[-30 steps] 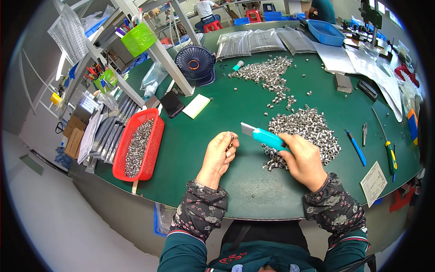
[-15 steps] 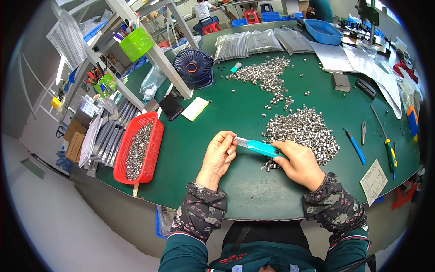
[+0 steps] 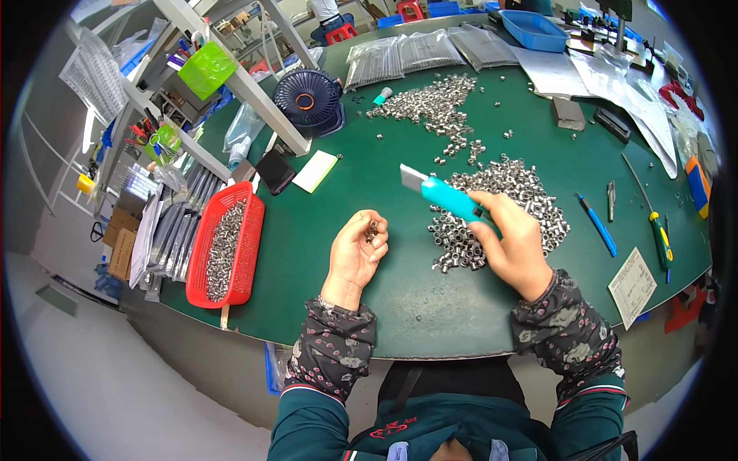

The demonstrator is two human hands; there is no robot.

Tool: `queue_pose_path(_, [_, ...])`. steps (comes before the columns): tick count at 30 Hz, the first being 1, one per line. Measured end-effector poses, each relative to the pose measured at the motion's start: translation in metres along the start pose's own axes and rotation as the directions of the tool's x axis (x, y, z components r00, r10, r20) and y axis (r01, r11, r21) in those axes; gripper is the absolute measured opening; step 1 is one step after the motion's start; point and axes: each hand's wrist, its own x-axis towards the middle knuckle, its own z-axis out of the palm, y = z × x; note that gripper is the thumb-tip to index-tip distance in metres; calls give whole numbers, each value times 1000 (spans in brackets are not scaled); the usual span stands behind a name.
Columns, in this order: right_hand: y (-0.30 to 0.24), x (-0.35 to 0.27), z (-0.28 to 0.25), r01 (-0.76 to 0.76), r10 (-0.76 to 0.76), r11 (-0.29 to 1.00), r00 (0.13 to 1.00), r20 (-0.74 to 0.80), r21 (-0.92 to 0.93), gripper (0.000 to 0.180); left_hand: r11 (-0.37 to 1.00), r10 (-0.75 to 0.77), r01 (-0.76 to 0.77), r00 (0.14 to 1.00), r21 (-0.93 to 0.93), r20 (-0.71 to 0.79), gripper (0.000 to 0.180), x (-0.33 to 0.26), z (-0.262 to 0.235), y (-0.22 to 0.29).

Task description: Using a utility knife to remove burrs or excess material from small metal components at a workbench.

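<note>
Print too small to read covers a pale card point(image 3: 633, 288) right of the right hand point(image 3: 511, 240), which is closed around a teal knife point(image 3: 450, 200). The left hand point(image 3: 354, 257), fingers curled, holds small metal pieces point(image 3: 373, 230); metal rings point(image 3: 532, 194) lie heaped on the bench point(image 3: 419, 307) beside the right hand.

Blade point(image 3: 413, 177) now farther fr. L hand point(image 3: 354, 252)
</note>
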Motion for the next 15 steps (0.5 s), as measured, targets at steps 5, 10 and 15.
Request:
queue_pose_path(5, [-1, -1, 0, -28, 28, 1000, 1000, 1, 6, 30, 989, -107, 104, 994, 104, 26, 7, 8, 12, -8])
queue_pose_path(10, [-1, -2, 0, -26, 26, 1000, 1000, -14, 17, 31, 262, 164, -128, 983, 956, 86, 17, 18, 39, -26])
queue_pose_path(15, [-2, -1, 0, -26, 26, 999, 1000, -9, 22, 31, -13, 195, -131, 972, 991, 131, 18, 20, 46, -30])
